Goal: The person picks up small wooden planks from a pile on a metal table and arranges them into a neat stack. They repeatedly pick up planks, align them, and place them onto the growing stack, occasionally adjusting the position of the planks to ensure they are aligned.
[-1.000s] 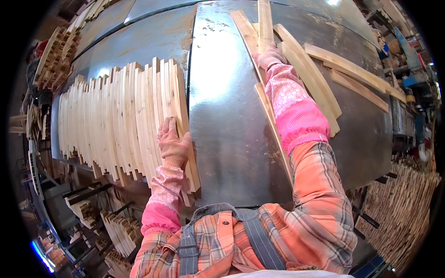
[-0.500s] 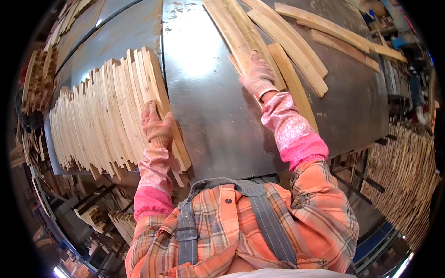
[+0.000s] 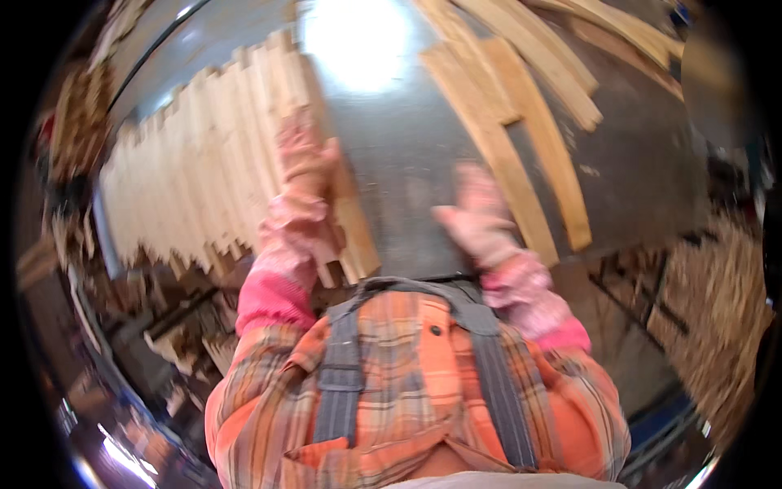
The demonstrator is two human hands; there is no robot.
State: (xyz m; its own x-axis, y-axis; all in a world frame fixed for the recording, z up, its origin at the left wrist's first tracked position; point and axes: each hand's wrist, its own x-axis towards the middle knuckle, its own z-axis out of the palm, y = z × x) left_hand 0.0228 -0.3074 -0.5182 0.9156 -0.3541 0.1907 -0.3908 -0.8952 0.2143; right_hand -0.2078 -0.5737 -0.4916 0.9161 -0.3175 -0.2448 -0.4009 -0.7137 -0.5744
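A row of pale wooden strips [image 3: 195, 155], packed side by side, lies on the left of the grey metal table [image 3: 387, 179]. My left hand [image 3: 305, 155], in a pinkish glove, rests on the row's right end with fingers stretched out and thumb apart. My right hand [image 3: 479, 213], gloved alike and smeared by motion, is over the bare metal just left of a loose wooden board [image 3: 501, 155]. Its fingers point away from me, thumb spread, and nothing shows in it. Whether it touches that board I cannot tell. A second, slightly curved board [image 3: 550, 147] lies farther right.
More loose boards [image 3: 546, 57] lie at the far right of the table. Stacked wood [image 3: 700, 301] stands beyond the right corner, and another stack [image 3: 77, 122] is at the far left. Short wood pieces [image 3: 175, 346] sit below the table's left edge.
My right hand has come off the boards and back toward me. One board now reaches nearer the table's front edge. My left hand stays on the row, while the whole view has shifted.
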